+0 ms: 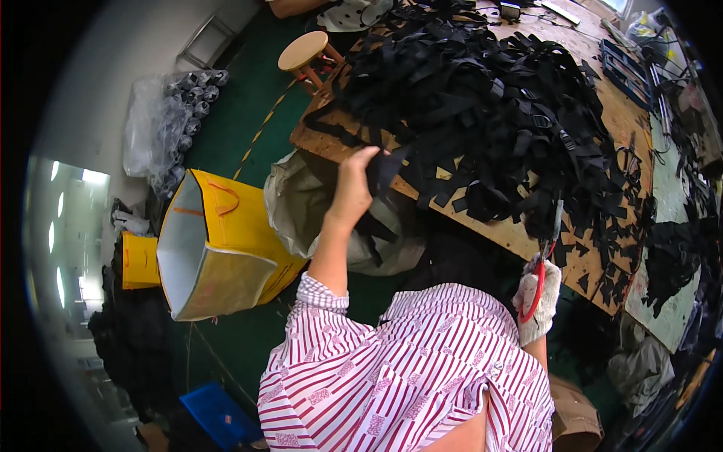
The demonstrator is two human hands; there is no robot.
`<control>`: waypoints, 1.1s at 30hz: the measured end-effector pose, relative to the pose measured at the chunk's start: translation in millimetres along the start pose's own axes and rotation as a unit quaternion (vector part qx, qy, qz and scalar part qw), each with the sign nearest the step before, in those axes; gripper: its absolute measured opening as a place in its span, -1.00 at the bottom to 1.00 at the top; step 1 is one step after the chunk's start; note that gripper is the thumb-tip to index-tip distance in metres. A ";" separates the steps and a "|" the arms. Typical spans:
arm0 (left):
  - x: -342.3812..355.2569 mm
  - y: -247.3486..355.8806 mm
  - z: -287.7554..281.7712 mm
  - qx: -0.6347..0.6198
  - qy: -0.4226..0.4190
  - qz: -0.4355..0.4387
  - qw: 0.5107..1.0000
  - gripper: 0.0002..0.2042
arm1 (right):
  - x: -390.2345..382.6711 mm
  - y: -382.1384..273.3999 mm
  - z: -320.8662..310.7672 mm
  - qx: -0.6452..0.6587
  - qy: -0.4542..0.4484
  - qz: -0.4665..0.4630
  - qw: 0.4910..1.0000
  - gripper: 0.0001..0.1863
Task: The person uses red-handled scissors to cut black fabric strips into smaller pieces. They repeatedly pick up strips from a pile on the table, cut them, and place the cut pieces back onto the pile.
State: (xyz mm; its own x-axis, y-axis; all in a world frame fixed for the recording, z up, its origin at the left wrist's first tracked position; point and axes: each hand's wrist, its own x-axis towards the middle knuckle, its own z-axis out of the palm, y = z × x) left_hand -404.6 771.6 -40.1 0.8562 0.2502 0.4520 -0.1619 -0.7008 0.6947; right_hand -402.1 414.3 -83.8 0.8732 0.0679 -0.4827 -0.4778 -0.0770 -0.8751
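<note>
A big heap of black straps [467, 90], some with buckles, covers the wooden table [512, 233]. At its near left edge my left hand [352, 181] grips a black strap [388, 169], which hangs down over an open pale woven sack [286, 211] below the table. My right hand [535, 301], in a pale knitted glove, holds red-handled scissors [536, 290] low at the table's front edge, blades pointing up toward the heap. Small black cut pieces [606, 256] are scattered near the blades, on the right of the table.
A yellow bag [230, 271] stands open on my left. A round wooden stool [301, 49] and bagged bundles [173, 113] are farther back. A tray [625, 71] lies at the table's back right, beside cables. Another person's arm [290, 7] shows at the top.
</note>
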 end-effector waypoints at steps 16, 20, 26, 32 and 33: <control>-43.2 -58.2 51.4 0.093 -0.073 0.013 0.993 -0.58 | -5.4 3.2 7.8 0.006 0.024 -0.048 0.999 -0.69; -42.1 -43.9 53.6 0.053 0.065 -0.059 0.995 -0.83 | -8.0 4.4 0.6 0.008 -0.033 -0.059 0.998 -0.61; -26.6 34.4 62.7 -0.273 0.018 -0.240 0.931 -0.75 | -7.6 -1.2 12.7 -0.123 -0.126 -0.150 0.973 -0.39; -41.9 55.6 88.1 -0.335 -0.055 -0.291 0.895 -0.71 | -1.2 -10.9 13.1 -0.326 -0.135 -0.306 0.884 -0.28; -43.9 55.0 91.4 -0.333 -0.073 -0.294 0.893 -0.69 | 0.2 -8.1 12.0 -0.337 -0.130 -0.308 0.880 -0.27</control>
State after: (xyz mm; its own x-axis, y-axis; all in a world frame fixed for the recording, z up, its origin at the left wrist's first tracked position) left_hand -406.2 661.0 -72.9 0.9360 0.3206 -0.1454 0.1229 0.0893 0.9884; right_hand -399.3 426.9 -77.3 0.8533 0.5213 0.0083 0.3206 -0.5121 -0.7968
